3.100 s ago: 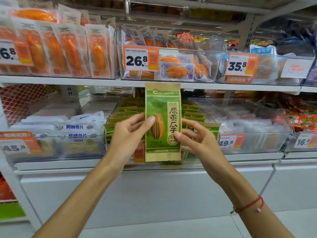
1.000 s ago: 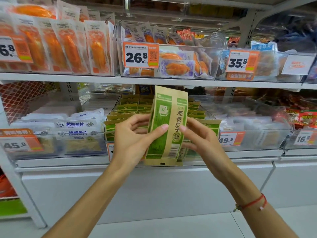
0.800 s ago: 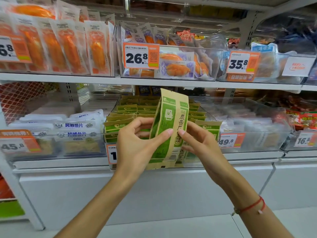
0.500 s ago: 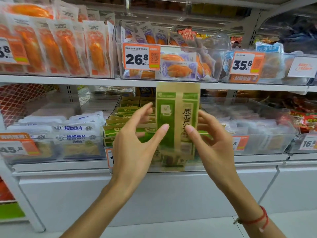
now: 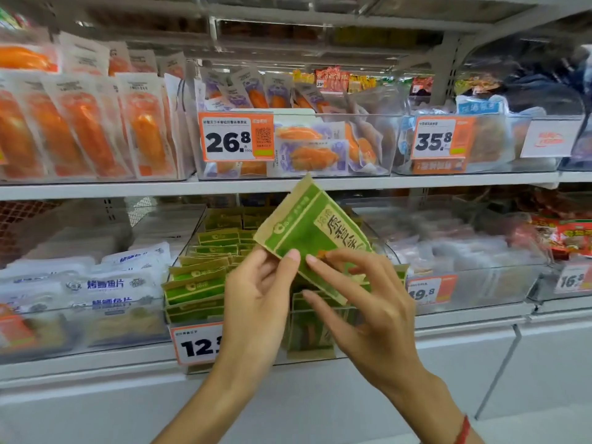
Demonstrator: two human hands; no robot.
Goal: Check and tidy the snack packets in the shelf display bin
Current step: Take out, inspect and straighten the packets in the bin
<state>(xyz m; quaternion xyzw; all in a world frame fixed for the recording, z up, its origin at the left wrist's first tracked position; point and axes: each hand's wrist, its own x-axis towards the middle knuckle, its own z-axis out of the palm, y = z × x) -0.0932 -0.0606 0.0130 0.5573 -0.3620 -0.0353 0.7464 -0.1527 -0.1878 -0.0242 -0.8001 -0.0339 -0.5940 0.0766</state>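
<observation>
Clear display bin [image 5: 189, 238], centre frame, lower shelf: rows of green packets, I see an opening at its front. Green-and-kraft snack packet [image 5: 307, 229], tilted, above bin. Left hand [image 5: 256, 302], right hand [image 5: 368, 302]: both pinch its lower edge. I'd square it upright, then slide it down in line.

Price tag [image 5: 198, 344] half behind left hand [image 5: 256, 302]
</observation>
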